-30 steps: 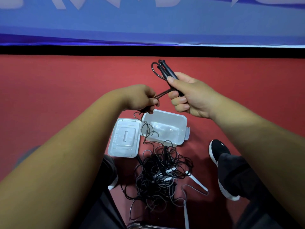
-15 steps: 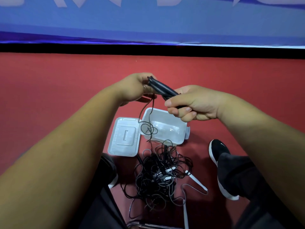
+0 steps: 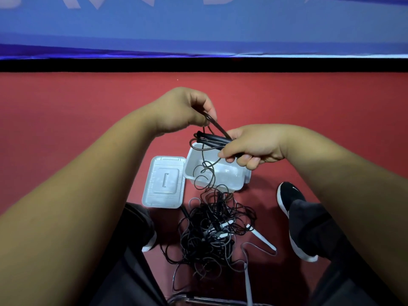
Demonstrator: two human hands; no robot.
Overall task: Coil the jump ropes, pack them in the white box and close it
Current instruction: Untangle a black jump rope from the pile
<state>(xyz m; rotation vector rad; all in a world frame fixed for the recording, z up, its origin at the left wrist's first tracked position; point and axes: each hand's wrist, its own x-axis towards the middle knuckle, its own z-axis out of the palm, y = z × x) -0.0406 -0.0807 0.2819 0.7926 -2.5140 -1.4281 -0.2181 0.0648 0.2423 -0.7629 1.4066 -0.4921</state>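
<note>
In the head view, your right hand (image 3: 254, 149) is closed around the two black handles (image 3: 212, 139) of a jump rope, held just above the open white box (image 3: 227, 173). Your left hand (image 3: 183, 111), up and left of the handles, pinches the cord (image 3: 205, 171), which trails down across the box into the tangled pile of ropes (image 3: 212, 230) on the red floor (image 3: 88, 120). The lid (image 3: 164, 182) lies open, left of the box.

sports hall: red floor (image 3: 66, 111), blue banner (image 3: 198, 25)
</note>
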